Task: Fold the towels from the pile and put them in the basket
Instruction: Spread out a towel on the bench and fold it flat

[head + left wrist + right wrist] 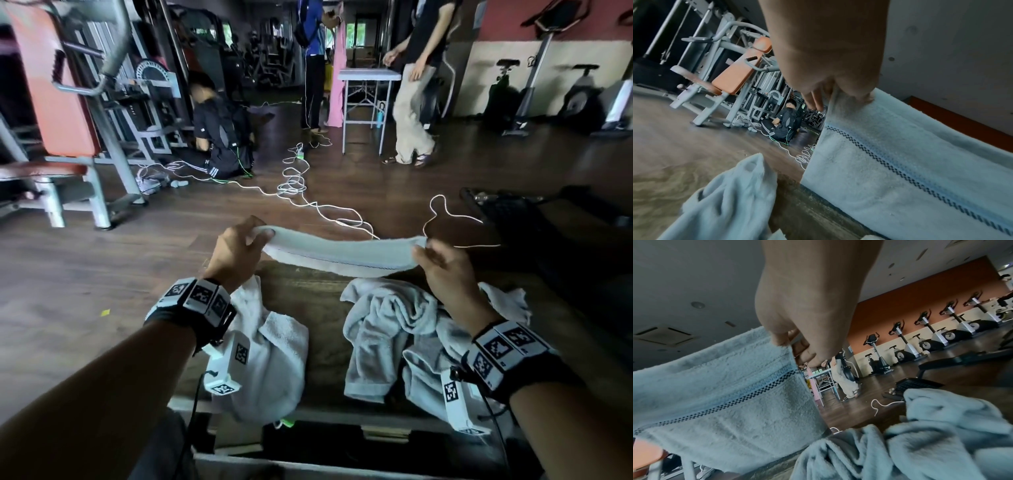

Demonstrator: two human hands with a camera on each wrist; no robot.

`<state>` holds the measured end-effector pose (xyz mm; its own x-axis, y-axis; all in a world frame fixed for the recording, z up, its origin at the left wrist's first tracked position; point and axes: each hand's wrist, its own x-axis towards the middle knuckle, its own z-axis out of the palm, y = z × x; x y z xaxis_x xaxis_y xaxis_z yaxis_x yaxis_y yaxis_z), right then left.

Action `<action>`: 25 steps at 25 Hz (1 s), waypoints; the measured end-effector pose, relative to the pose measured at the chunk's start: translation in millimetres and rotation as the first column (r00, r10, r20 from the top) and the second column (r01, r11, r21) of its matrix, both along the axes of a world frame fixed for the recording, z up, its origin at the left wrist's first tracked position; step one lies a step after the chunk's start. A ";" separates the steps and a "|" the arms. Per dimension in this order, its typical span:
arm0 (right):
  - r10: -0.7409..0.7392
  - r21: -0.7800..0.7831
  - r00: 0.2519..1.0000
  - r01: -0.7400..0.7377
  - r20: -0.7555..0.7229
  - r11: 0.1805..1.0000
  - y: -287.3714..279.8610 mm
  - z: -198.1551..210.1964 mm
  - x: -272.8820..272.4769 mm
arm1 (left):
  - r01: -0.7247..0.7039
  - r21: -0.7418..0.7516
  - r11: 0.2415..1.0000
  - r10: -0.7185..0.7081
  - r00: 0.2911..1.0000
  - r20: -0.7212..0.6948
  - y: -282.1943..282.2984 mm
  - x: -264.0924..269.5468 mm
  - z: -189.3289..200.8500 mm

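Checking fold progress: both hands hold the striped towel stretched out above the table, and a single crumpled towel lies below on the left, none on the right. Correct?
Not quite. The head view shows crumpled towels on the right too, besides the left towel. The left hand and right hand do hold the striped towel stretched.

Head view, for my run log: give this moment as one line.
left hand: pinches pale blue terry towel | right hand: pinches other end | towel: stretched above wooden table | crumpled towel pile: unfolded

1. No words, brand names or numbers can be read anywhere in these views.
2. The wrist bands [200, 298] carry only black-and-white square code markers (patterns, no letters).
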<state>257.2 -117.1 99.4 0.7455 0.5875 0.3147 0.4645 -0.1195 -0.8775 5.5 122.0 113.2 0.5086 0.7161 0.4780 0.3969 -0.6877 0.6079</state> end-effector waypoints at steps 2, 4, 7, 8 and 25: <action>0.040 0.037 0.999 -0.040 -0.016 0.999 -24.5 1.6 -14.0 | 0.052 -0.097 0.994 -0.052 0.999 0.003 -17.7 -14.8 2.3; 0.042 0.059 0.998 -0.039 -0.047 0.997 -44.9 6.8 -23.4 | 0.085 -0.098 0.992 -0.087 0.996 -0.016 -29.2 -29.0 6.7; 0.063 0.029 0.995 -0.061 -0.077 0.998 -75.9 13.1 -32.0 | 0.145 -0.100 0.984 -0.150 0.988 -0.041 -51.0 -48.7 11.5; 0.073 -0.001 0.994 -0.073 -0.081 0.997 -84.0 16.1 -34.1 | 0.163 -0.123 0.979 -0.170 0.985 -0.043 -57.5 -54.6 13.2; 0.065 -0.321 0.989 -0.105 -0.131 0.941 -46.3 -40.9 -1.5 | 0.049 -0.311 0.949 -0.187 0.882 -0.433 -28.3 -15.4 -59.2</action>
